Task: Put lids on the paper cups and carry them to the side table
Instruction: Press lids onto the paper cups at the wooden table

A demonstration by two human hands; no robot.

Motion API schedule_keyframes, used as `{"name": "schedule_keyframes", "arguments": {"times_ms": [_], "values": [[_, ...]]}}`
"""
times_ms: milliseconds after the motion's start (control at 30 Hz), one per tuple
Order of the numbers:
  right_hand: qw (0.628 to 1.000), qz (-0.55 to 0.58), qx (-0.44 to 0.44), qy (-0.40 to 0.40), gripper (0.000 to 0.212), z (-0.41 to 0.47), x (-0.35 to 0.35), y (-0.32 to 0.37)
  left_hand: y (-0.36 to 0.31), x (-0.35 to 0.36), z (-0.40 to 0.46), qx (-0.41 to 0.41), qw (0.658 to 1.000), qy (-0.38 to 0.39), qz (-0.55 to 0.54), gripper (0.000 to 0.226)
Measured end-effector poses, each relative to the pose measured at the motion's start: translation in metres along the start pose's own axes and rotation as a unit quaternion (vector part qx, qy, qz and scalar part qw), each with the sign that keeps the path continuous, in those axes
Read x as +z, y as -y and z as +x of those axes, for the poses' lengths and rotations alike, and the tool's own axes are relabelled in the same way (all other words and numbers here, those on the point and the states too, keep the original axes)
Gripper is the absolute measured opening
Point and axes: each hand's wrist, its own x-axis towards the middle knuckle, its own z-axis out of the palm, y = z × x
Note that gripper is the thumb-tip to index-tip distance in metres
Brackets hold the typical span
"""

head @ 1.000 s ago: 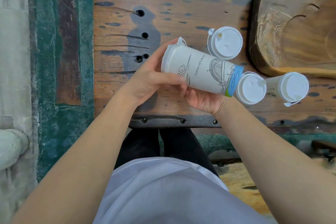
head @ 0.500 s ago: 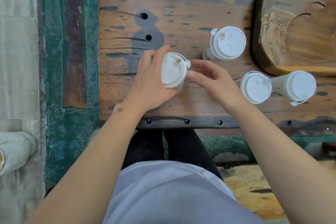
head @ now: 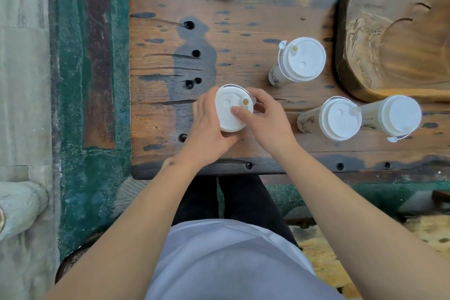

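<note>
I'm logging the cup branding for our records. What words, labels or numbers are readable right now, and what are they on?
None can be read now.
Rear cup: dark line art on its side, no legible words.
Middle cup: dark print on its side, too small to read.
Right cup: faint marks, blurred.
Held cup: only its unprinted white lid shows, under both hands.

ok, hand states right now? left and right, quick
Left hand: curled round the cup under the lid, holding it.
Right hand: thumb pressing the lid top, fingers curled at its far rim.
</note>
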Motion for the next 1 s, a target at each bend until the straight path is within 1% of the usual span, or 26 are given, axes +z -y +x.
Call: {"name": "schedule_keyframes", "arguments": {"times_ms": [100,167,267,333,433,533,633,700,767,800,833,900,933,967,1000], "values": [[0.999,-0.022,-0.022,-0.006,0.035,0.003,0.004,0.001,0.002,0.0,0.001,-0.011,1.0,-0.003,-0.016,0.097],[1.0,-0.014,-0.022,-0.001,0.031,0.005,0.005,0.002,0.002,-0.001,0.002,-0.012,1.0,-0.001,-0.019,0.097],[1.0,0.018,0.007,0.004,0.031,0.008,0.002,0.004,0.0,-0.002,0.008,-0.012,1.0,0.005,-0.022,0.096],[0.999,0.022,0.03,-0.007,0.032,0.011,0.0,0.004,-0.002,-0.002,0.014,-0.017,0.999,0.012,-0.026,0.093],[0.997,0.039,0.063,-0.02,0.035,0.013,-0.002,0.003,-0.003,-0.002,0.021,-0.038,0.998,0.02,-0.042,0.097],[0.991,0.083,0.101,-0.026,0.039,0.011,-0.002,0.001,-0.002,0.0,0.02,-0.04,0.996,0.002,-0.077,0.093],[0.99,0.08,0.108,-0.032,0.044,0.011,-0.002,0.001,0.0,0.003,0.016,-0.053,0.994,-0.013,-0.099,0.097],[0.991,0.073,0.111,-0.03,0.047,0.01,-0.001,0.002,-0.001,0.005,0.015,-0.056,0.993,-0.019,-0.107,0.096],[0.991,0.072,0.11,-0.026,0.043,0.009,0.0,0.004,-0.002,0.008,0.013,-0.059,0.992,-0.031,-0.111,0.095],[0.992,0.065,0.109,-0.025,0.041,0.008,0.0,0.006,-0.002,0.01,0.012,-0.069,0.99,-0.036,-0.117,0.101],[0.993,0.055,0.106,-0.024,0.04,0.007,-0.002,0.007,-0.003,0.011,0.009,-0.087,0.987,-0.041,-0.127,0.112],[0.995,0.019,0.095,-0.021,0.048,-0.004,-0.011,0.01,-0.001,0.017,0.003,-0.13,0.977,-0.055,-0.159,0.133],[0.996,-0.011,0.083,-0.019,0.052,-0.013,-0.02,0.01,-0.001,0.022,-0.003,-0.152,0.97,-0.065,-0.18,0.138],[0.997,-0.056,0.052,-0.021,0.053,-0.024,-0.032,0.006,-0.002,0.028,-0.01,-0.174,0.961,-0.082,-0.199,0.136],[0.992,-0.122,0.0,-0.027,0.051,-0.036,-0.047,0.0,-0.004,0.038,-0.019,-0.196,0.951,-0.11,-0.211,0.126]]}}
